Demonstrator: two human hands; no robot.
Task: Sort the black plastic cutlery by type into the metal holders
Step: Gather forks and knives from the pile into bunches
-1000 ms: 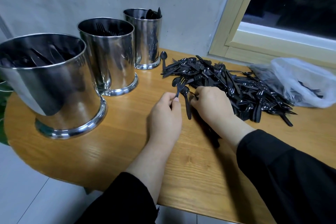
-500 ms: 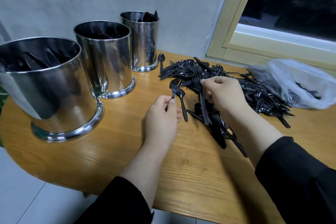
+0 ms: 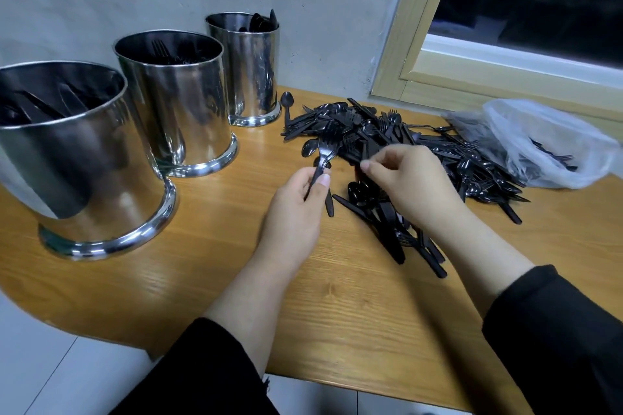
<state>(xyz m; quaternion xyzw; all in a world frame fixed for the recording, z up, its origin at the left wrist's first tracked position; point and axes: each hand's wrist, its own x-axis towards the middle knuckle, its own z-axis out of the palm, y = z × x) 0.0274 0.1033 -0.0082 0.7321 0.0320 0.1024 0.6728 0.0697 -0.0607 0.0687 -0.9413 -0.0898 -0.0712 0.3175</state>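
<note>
Change: our right hand [image 3: 404, 184] has lifted from the counter edge of the heap, fingers curled in a pinch; whether it holds a piece we cannot tell. Our left hand [image 3: 300, 209] still grips thin black plastic forks [image 3: 325, 153], tines at 12 o'clock, so gathering continues.

Item: glossy black plastic cutlery heap [image 3: 404, 141], at 1 o'clock.

Item: three polished cylindrical metal holders [image 3: 182, 101], at 10 o'clock, partly filled.

Item: wood-grain counter [image 3: 209, 263].

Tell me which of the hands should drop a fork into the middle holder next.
Left. The left hand already pinches a fork and sits nearest the middle holder; the right hand is over the pile.
</note>
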